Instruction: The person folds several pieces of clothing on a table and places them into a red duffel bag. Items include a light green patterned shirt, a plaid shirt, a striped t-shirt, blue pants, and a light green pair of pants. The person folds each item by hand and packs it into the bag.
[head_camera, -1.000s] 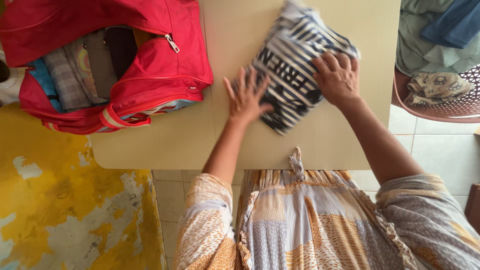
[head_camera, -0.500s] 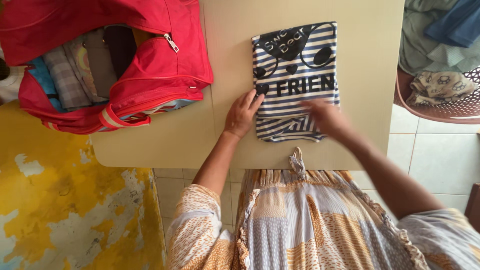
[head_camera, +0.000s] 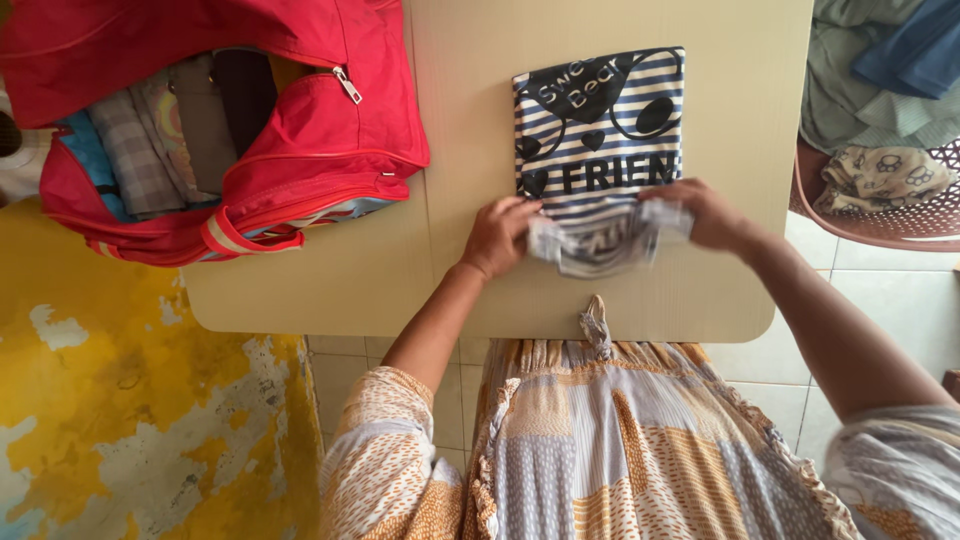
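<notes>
— Since half a second ago, what moved?
— Both my hands slid to the near hem of the striped shirt (head_camera: 600, 150) and lifted it; before, they lay flat on the cloth.
— What's around?
— Left of my left hand (head_camera: 500, 235) a red bag (head_camera: 330, 150) sits open with folded clothes inside. Beyond my right hand (head_camera: 710, 212) a pink basket (head_camera: 880, 225) holds more laundry. Nothing blocks the shirt.
— How does the shirt look?
— Navy and white stripes, dark print, folded into a rectangle on the beige table (head_camera: 460, 290).
— And your grip?
— Each hand pinches a bunched corner of the hem; the rest lies flat just beyond my fingers.
</notes>
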